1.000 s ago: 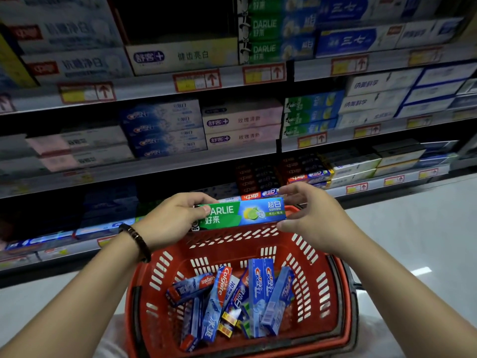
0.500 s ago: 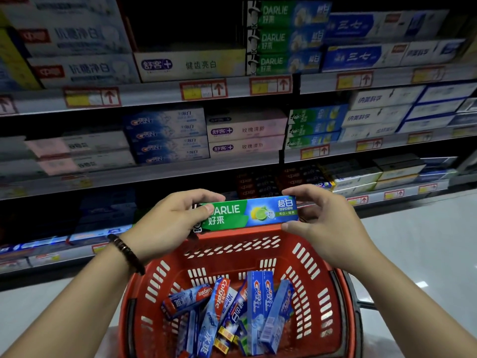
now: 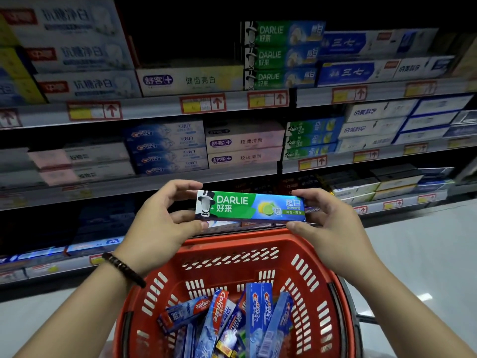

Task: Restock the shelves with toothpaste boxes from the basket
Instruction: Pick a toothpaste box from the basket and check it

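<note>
The Darlie box (image 3: 249,208) lies level between both hands — above the red basket (image 3: 304,257). The left hand (image 3: 165,223) pinches its left end. The right hand (image 3: 327,228) pinches its right.

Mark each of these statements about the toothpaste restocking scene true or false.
1. The left hand and the right hand each grip one end of the Darlie box. True.
2. A Crest box and a Colgate box lie in the red basket. True.
3. The Darlie box rests inside the red basket. False: it is held up above the far rim.
4. The bracelet is on the right wrist. False: it is on the left wrist.
5. No shelf holds Darlie stock. False: a stack of Darlie boxes sits on the upper shelf.
</note>
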A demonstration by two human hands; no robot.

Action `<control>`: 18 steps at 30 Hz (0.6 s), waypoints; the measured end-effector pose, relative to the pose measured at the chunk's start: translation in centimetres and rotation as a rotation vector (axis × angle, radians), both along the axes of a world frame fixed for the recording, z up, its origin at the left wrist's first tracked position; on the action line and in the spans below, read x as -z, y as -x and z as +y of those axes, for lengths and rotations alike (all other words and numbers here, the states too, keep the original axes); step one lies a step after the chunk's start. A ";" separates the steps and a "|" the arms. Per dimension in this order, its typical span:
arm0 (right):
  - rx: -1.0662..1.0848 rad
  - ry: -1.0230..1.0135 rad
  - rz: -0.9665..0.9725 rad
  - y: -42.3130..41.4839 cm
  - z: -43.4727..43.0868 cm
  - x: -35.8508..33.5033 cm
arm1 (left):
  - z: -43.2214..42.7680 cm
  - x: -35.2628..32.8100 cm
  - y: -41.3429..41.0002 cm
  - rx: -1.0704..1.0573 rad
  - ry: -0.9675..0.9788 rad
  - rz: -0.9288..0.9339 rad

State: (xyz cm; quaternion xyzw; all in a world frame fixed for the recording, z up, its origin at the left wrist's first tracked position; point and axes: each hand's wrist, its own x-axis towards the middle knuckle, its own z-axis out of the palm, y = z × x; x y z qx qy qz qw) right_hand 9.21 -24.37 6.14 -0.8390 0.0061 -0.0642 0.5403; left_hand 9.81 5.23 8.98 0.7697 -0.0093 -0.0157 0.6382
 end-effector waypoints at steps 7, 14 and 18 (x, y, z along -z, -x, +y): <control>0.001 -0.055 0.006 -0.2 0.0 0.5 | 0.2 0.6 -0.4 -0.015 0.005 -0.014; 0.071 -0.230 0.031 -0.5 0.3 0.4 | -0.1 0.7 -0.4 -0.057 0.081 0.015; 0.115 -0.283 0.009 -0.5 0.6 0.5 | -0.4 0.8 -0.4 -0.080 0.093 0.027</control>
